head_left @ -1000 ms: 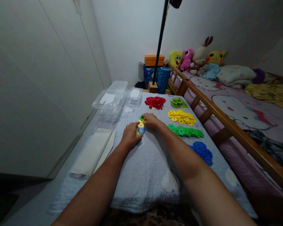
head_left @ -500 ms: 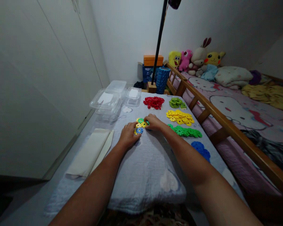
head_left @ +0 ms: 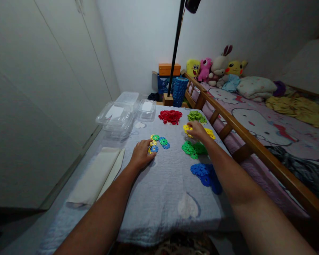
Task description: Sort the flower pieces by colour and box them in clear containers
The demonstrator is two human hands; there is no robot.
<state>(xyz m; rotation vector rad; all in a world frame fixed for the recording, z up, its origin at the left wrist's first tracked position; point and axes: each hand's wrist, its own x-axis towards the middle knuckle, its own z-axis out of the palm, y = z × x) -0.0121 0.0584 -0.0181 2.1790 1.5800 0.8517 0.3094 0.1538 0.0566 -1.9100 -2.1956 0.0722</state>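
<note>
At the far left of the desk (head_left: 162, 198) stand three clear plastic boxes: a large lidded box (head_left: 105, 116), a rear box (head_left: 129, 96) and a small box (head_left: 147, 112). White paper shows at the lidded and small ones; their contents cannot be made out.

Near the middle, the left hand (head_left: 142, 154) rests with thumb and fingers apart against the disc cluster (head_left: 154, 149) of yellow, green and blue. Half a second ago the right hand (head_left: 196, 129) was there too; now it has moved to the yellow pile (head_left: 210, 133), its fingers at the discs, though whether they pinch one I cannot tell. Its departure uncovers a green-and-blue strip (head_left: 163, 141), just beside the cluster. The left hand stays where it was.
</note>
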